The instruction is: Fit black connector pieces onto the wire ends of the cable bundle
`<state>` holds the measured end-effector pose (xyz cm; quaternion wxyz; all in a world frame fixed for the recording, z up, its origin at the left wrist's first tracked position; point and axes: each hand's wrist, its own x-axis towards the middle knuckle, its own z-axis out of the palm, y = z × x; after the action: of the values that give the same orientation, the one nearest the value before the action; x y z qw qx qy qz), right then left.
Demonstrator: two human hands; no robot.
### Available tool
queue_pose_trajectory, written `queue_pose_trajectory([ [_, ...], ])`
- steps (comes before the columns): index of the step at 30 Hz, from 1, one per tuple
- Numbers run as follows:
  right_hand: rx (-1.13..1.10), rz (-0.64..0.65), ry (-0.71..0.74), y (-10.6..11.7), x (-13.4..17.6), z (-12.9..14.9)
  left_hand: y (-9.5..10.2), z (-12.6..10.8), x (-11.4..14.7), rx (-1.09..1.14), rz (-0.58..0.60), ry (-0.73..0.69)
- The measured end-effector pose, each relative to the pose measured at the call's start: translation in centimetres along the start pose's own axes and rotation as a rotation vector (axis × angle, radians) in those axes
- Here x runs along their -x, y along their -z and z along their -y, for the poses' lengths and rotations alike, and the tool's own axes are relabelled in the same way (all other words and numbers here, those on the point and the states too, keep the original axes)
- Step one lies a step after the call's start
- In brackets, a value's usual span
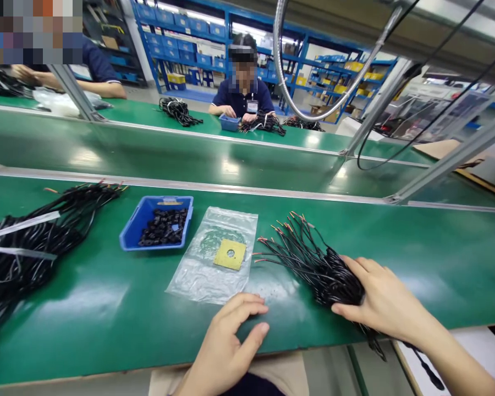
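My right hand [381, 297] is wrapped round a bundle of black cables [334, 275] lying on the green table. Stripped wire ends in red and orange fan out from the bundle toward the back left. Close to the table's front edge, my left hand [235, 341] holds nothing, its thumb and fingers apart. Just beyond its fingertips lies a clear plastic zip bag [198, 275] with a yellow square piece [230, 254] on or in it; I cannot tell which. The yellow piece has a round hole in its middle.
A blue bin [157, 223] of small black parts stands left of the bag. A larger tied cable bundle [33, 242] fills the table's left side. Past a metal rail [231, 188], co-workers sit at the far bench. A metal flexible hose [305, 113] hangs overhead.
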<state>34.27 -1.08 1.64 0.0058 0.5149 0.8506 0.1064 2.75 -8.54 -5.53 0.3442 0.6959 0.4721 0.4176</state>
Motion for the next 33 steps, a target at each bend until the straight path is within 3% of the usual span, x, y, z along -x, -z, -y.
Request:
queue_pose_trajectory([
  [3,0.033,-0.155,0.072,1.3,0.3,0.4,-0.1,0.0,0.0,0.007,0.003,0.013],
  [6,0.028,-0.42,0.101,2.3,0.6,3.7,-0.1,-0.1,-0.1,0.008,0.02,0.014],
  [7,-0.023,-0.431,0.15,2.2,0.6,5.3,-0.1,-0.2,-0.2,0.007,0.025,0.013],
  [10,0.034,-0.26,0.226,0.5,-0.5,9.9,-0.1,-0.4,-0.3,0.006,0.031,0.008],
  [13,0.203,-0.107,0.015,-1.5,-2.8,12.3,-0.1,-0.5,-0.3,0.015,0.031,0.008],
  [17,0.189,-0.052,-0.105,-2.2,-5.3,12.3,-0.1,-0.5,-0.2,0.008,0.024,0.038],
  [25,-0.003,-0.125,0.009,-1.5,-4.5,10.8,-0.9,0.5,0.1,0.199,-0.118,0.151],
  [33,-0.358,-0.484,0.21,-3.4,-4.4,12.1,-0.5,0.4,0.4,0.366,-0.262,0.218],
])
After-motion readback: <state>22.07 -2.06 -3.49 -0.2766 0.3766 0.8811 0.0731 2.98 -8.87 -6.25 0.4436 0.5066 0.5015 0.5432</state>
